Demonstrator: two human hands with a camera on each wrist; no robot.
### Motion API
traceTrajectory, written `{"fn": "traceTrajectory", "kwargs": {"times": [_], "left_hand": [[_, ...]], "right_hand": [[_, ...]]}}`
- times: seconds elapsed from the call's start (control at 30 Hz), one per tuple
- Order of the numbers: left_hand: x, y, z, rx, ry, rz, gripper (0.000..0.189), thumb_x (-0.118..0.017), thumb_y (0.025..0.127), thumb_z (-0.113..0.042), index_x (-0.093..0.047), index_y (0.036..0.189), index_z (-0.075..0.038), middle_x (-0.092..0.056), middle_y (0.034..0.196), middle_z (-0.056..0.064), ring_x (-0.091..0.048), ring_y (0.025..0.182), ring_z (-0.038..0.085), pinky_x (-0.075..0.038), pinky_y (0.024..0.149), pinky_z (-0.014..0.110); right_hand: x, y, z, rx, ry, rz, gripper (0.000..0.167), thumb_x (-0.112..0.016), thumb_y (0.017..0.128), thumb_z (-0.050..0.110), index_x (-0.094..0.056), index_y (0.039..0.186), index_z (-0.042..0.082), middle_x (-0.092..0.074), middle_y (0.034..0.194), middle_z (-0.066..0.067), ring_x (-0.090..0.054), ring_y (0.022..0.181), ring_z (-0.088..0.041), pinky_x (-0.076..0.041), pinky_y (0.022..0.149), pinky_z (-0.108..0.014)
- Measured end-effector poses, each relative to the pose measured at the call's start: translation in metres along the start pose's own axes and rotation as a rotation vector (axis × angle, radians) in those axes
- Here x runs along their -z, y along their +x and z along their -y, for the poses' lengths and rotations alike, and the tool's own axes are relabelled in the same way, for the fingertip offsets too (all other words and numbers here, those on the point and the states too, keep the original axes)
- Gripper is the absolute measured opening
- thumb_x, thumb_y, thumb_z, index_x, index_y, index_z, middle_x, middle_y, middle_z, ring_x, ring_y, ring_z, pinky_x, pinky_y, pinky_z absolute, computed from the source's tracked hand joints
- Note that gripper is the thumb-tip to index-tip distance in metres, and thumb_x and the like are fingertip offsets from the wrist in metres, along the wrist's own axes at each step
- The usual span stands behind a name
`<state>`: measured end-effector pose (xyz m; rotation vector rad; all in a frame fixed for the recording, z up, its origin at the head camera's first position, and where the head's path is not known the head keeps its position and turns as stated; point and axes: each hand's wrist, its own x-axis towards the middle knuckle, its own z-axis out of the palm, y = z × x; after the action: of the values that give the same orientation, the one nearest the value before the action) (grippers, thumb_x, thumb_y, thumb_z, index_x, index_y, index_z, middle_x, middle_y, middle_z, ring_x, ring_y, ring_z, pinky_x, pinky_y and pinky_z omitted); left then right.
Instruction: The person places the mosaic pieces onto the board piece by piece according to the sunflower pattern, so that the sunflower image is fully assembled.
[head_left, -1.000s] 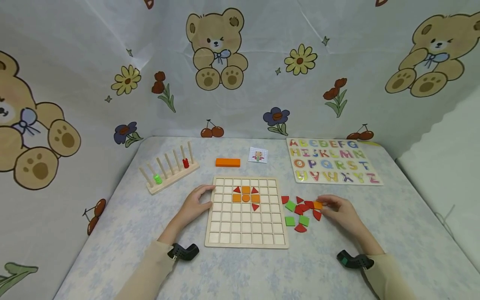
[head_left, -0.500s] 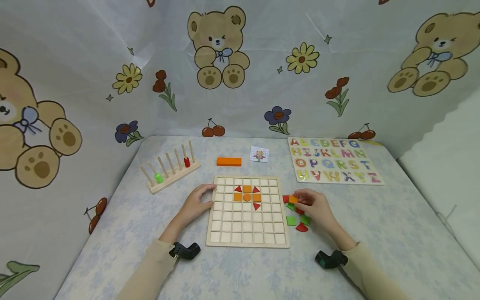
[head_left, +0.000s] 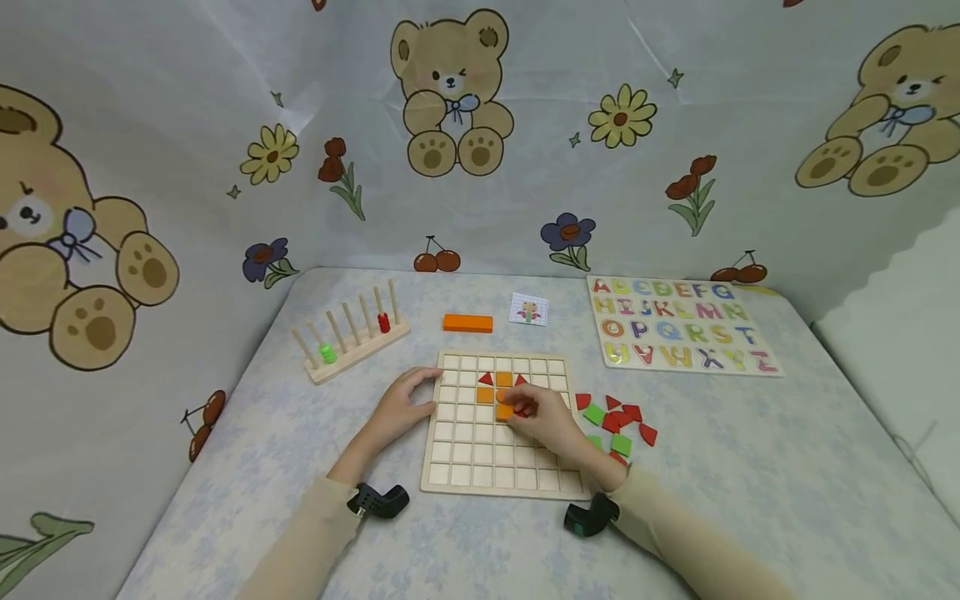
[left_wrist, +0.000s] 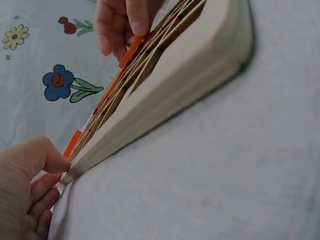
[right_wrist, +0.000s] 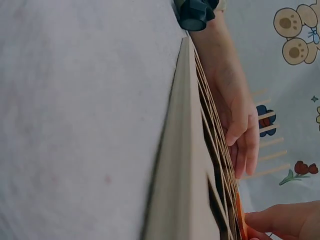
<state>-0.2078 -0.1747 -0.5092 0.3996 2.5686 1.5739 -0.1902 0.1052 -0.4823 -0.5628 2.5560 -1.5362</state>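
A square wooden grid board (head_left: 462,477) lies in the middle of the table. My left hand (head_left: 395,410) rests at its left edge, thumb and fingers touching the rim, as the left wrist view (left_wrist: 27,185) also shows. Over the board, my right hand (head_left: 553,427) pinches an orange square tile (head_left: 504,412) between thumb and fingers, just below an orange round tile (head_left: 502,395). Other orange squares (head_left: 485,395) and red triangles (head_left: 486,379) sit in nearby cells. The right hand hides some tiles to its left and beneath it.
Loose red and green tiles (head_left: 622,445) lie right of the board. Behind it are an orange block (head_left: 468,323) and a small pattern card (head_left: 528,309). A peg rack (head_left: 357,345) stands back left; an alphabet board (head_left: 684,326) lies back right.
My right hand has carried the orange square leftward from the loose tiles to the board's cells. The left hand has stayed at the board's edge. The head view has shifted slightly.
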Motion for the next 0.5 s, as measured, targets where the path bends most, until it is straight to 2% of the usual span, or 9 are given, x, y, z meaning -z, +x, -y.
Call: {"fn": "traceTrajectory", "kwargs": {"times": [0.33,0.5], "left_hand": [[-0.001,0.001,-0.003,-0.006,0.008,-0.010,0.050,-0.065,0.090,-0.005,-0.057,0.139,-0.011,-0.052,0.146,0.009,-0.038,0.144,0.029,-0.028,0.120,0.053],[-0.001,0.001,-0.001,-0.002,0.014,-0.004,0.051,-0.065,0.091,-0.006,-0.055,0.140,-0.012,-0.051,0.147,0.009,-0.037,0.145,0.030,-0.027,0.120,0.054]], "right_hand": [[-0.002,-0.001,-0.004,0.038,0.020,-0.022,0.024,-0.071,0.083,-0.007,-0.071,0.107,-0.003,-0.072,0.103,-0.017,-0.060,0.084,-0.016,-0.050,0.073,-0.018],[0.008,-0.006,-0.007,0.021,0.042,-0.048,0.023,-0.070,0.086,-0.004,-0.071,0.109,-0.002,-0.073,0.101,-0.017,-0.063,0.085,-0.015,-0.052,0.074,-0.020]]}}
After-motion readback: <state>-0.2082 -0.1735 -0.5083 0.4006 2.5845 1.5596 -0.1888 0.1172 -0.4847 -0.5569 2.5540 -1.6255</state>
